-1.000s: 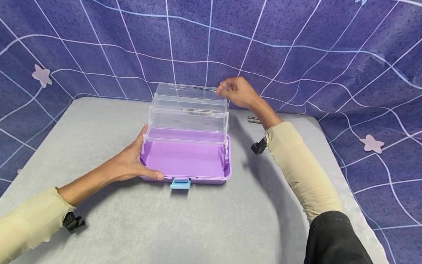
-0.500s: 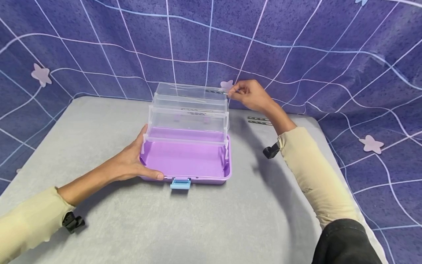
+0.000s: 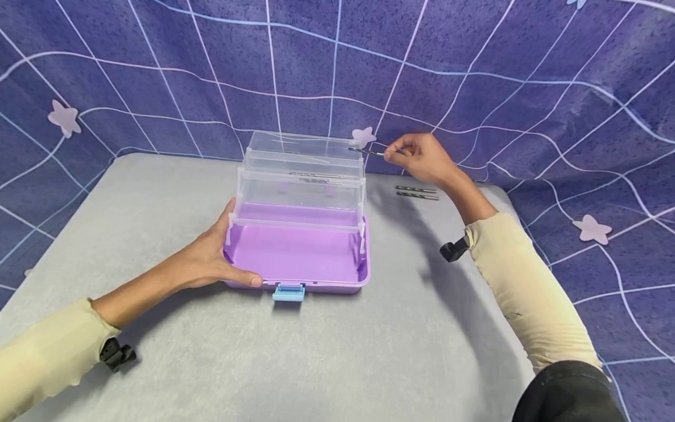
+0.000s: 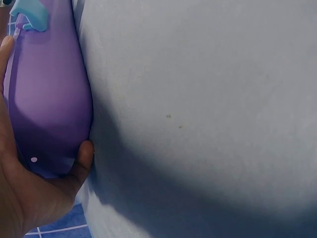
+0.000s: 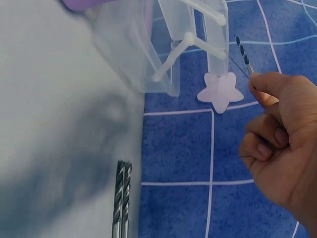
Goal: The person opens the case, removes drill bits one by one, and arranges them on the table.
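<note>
A purple storage box (image 3: 295,252) stands on the table with its clear stepped trays raised at the back. My left hand (image 3: 211,258) grips the front left corner, thumb along the front rim beside the blue latch (image 3: 289,293). Between thumb and forefinger, my right hand (image 3: 422,157) pinches a drill bit (image 3: 369,152) by its plain end. Its dark fluted end points left, toward the top tray (image 3: 306,143), and overlaps that tray's right edge in the head view. Several thin drill bits (image 3: 316,177) lie in a tray below.
Two drill bits (image 5: 121,193) lie side by side on the grey table (image 3: 316,363), right of the box. Behind the table hangs a blue cloth (image 3: 211,70) with a grid and star pattern, close behind the trays.
My right hand has moved right and slightly toward me, drawing the drill bit from over the top tray to its right edge. The left hand and box have stayed put.
</note>
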The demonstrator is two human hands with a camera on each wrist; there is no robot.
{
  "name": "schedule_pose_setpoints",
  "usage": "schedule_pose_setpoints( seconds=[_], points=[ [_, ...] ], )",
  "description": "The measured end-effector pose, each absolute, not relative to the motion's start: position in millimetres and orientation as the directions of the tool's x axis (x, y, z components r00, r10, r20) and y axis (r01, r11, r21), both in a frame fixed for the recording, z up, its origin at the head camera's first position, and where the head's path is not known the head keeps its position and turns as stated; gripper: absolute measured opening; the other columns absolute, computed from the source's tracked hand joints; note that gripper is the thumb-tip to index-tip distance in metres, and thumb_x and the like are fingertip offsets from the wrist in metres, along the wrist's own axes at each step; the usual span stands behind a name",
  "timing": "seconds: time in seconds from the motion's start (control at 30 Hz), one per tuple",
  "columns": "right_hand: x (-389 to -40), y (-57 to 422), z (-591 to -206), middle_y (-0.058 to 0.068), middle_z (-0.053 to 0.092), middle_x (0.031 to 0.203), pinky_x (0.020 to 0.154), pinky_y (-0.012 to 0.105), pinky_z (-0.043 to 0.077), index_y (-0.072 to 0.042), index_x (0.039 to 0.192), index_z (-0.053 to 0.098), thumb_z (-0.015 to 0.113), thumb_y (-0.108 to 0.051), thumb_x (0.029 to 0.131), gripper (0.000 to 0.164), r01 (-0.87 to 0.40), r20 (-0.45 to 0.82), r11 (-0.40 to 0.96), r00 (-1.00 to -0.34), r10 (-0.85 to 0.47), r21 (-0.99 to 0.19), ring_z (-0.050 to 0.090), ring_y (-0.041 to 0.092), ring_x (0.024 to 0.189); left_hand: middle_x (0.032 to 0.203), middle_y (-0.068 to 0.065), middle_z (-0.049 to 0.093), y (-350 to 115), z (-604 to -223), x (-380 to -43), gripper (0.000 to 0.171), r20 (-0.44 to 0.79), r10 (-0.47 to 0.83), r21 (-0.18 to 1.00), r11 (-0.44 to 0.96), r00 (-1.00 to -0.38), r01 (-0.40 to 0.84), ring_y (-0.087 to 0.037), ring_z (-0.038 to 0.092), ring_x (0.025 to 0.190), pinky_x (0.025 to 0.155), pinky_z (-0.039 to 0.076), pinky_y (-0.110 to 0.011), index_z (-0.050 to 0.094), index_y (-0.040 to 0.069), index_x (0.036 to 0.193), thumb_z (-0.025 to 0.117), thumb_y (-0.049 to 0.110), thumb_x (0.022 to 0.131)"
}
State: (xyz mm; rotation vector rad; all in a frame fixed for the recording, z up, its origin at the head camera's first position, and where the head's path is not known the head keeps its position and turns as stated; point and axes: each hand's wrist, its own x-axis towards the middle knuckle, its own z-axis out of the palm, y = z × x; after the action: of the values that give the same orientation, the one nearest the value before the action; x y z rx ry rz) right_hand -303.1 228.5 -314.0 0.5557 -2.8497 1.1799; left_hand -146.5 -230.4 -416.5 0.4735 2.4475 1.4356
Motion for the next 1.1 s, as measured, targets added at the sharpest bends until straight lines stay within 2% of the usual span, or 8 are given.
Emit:
schedule_pose_setpoints(
  seconds=[0.33,0.6,0.83,1.1],
  points=[
    [-292,253,-318,-0.014,0.042,0.062,0.063,0.028,0.038,-0.006,0.116,0.084,0.078,-0.032,0.105,0.028,-0.288,0.148,0.653,-0.954,-0.261,-0.701,0.036,0.003,0.059,0.17,-0.013,0.05,-230,-417,-147,0.169,-0.053,0.411,0.875,0.458,-0.91,0.156,-0.036,0.07,0.132,0.12,0.049,-0.063,-0.013,0.043,0.179,0.113,0.028,0.068],
    [-288,267,-327,-0.015,0.041,0.062,0.058,0.026,0.034,-0.004,0.113,0.083,0.079,-0.028,0.106,0.026,-0.279,0.148,0.63,-0.956,-0.254,-0.725,0.035,0.001,0.059,0.17,-0.016,0.05,-231,-416,-146,0.17,-0.064,0.399,0.855,0.495,-0.915,0.156,-0.037,0.069,0.133,0.122,0.047,-0.066,-0.016,0.045,0.178,0.113,0.033,0.068],
    [-284,279,-335,-0.013,0.046,0.064,0.057,0.025,0.037,-0.003,0.116,0.082,0.078,-0.026,0.107,0.026,-0.257,0.122,0.635,-0.961,-0.249,-0.728,0.038,0.001,0.059,0.169,-0.013,0.051,-231,-417,-147,0.169,-0.048,0.412,0.877,0.453,-0.91,0.159,-0.036,0.071,0.131,0.121,0.049,-0.064,-0.012,0.043,0.179,0.113,0.027,0.067],
    [-279,294,-344,-0.015,0.04,0.061,0.056,0.027,0.034,-0.003,0.119,0.082,0.077,-0.025,0.107,0.026,-0.225,0.095,0.652,-0.969,-0.23,-0.724,0.035,0.002,0.058,0.169,-0.013,0.051,-231,-416,-148,0.17,-0.048,0.408,0.87,0.466,-0.912,0.163,-0.037,0.068,0.134,0.125,0.043,-0.067,-0.011,0.043,0.18,0.114,0.029,0.065]
  ],
)
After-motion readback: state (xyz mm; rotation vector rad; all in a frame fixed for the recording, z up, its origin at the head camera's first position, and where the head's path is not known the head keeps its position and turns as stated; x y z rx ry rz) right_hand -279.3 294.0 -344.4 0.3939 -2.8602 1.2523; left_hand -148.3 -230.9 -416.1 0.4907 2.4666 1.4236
